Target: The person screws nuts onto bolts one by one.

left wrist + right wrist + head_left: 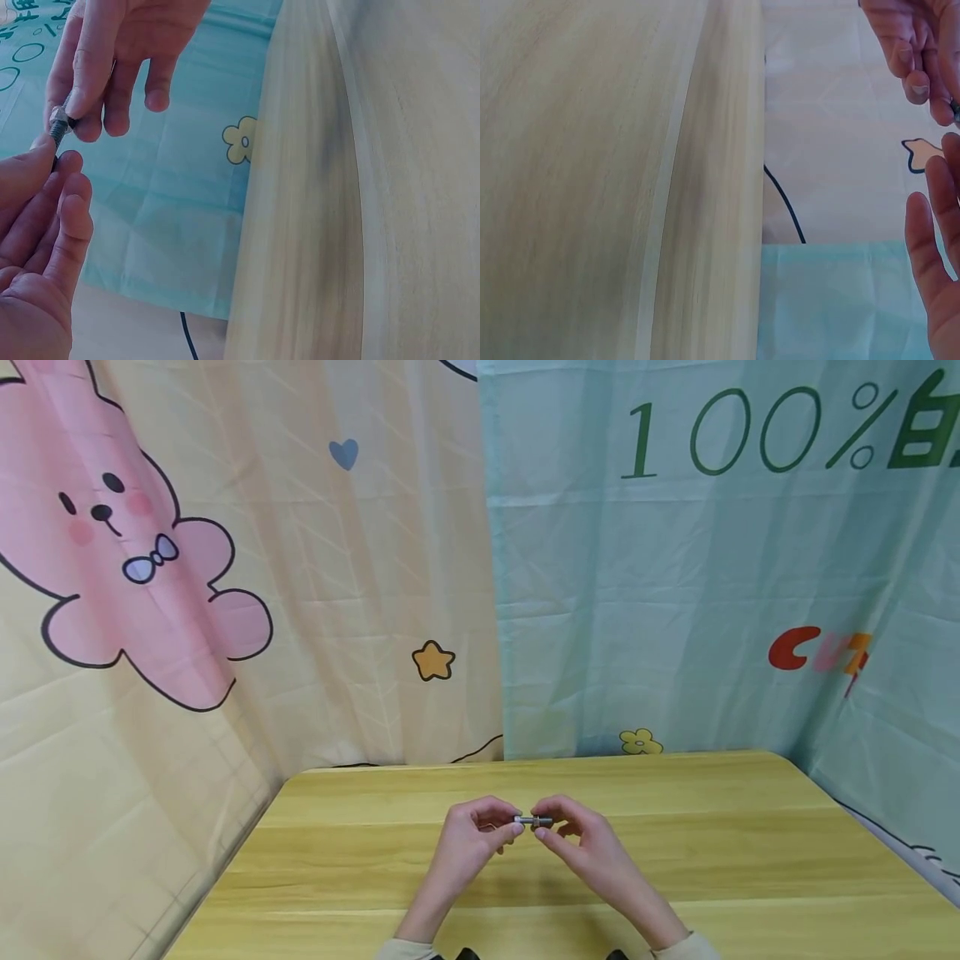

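with fingertips nearly closed, the left hand [468, 839] pinches one end of the bolt [527, 820], positioned between both hands above the tabletop [337, 860], and the right hand [591, 842] pinches the nut [536, 822] around its shaft.

This is looking like a little curtained-off nook, tbh, though whether it's sitting in a home or a workplace, the pictures aren't really saying. A cream curtain [360, 568] and a teal curtain [600, 602] are hanging around a wood-grain table [337, 852], closing in the back and both sides. They're showing pretty kiddie prints too: a pink cartoon animal [172, 618], an orange star [433, 661], a yellow flower [641, 742].
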Available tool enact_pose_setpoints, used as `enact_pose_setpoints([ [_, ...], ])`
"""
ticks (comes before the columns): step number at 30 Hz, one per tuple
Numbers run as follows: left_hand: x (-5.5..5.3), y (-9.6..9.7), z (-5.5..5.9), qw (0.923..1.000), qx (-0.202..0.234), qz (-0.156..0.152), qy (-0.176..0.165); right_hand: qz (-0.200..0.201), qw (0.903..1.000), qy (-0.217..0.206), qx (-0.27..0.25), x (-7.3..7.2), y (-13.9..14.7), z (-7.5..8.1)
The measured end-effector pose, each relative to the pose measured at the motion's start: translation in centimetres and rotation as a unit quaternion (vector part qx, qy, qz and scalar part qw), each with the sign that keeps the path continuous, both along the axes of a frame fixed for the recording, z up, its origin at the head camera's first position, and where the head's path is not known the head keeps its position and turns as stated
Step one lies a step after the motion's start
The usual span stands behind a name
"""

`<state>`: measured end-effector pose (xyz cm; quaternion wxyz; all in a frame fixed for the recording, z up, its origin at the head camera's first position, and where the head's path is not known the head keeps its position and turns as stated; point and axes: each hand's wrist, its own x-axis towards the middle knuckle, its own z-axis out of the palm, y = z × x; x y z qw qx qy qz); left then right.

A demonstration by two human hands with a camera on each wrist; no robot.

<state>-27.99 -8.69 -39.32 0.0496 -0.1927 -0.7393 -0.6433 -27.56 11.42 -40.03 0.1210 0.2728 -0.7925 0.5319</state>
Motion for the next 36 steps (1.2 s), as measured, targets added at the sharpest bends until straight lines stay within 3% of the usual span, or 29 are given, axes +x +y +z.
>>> enact_pose_setpoints([
  [14,0.2,0.3,0.2,0.9999,-0.011,-0.006,0.008,-0.068,0.9952,-0.057,0.042,0.1,-0.3,0.1],
  [19,0.2,0.4,0.1,0.9999,-0.011,-0.004,0.001,-0.052,0.9966,-0.056,0.03,0.2,-0.3,0.1],
  [23,0.2,0.4,0.2,0.9999,-0.012,0.008,-0.005,-0.016,0.9995,-0.025,0.01,0.0,-0.2,-0.1],
  [30,1.8,0.5,2.4,0.9999,-0.009,0.003,0.009,0.004,0.9999,0.006,0.01,-0.3,0.0,-0.2],
  [36,0.3,0.4,0.5,0.9999,-0.013,0.004,-0.002,-0.013,0.9995,-0.024,0.016,-0.1,0.0,-0.1],
])
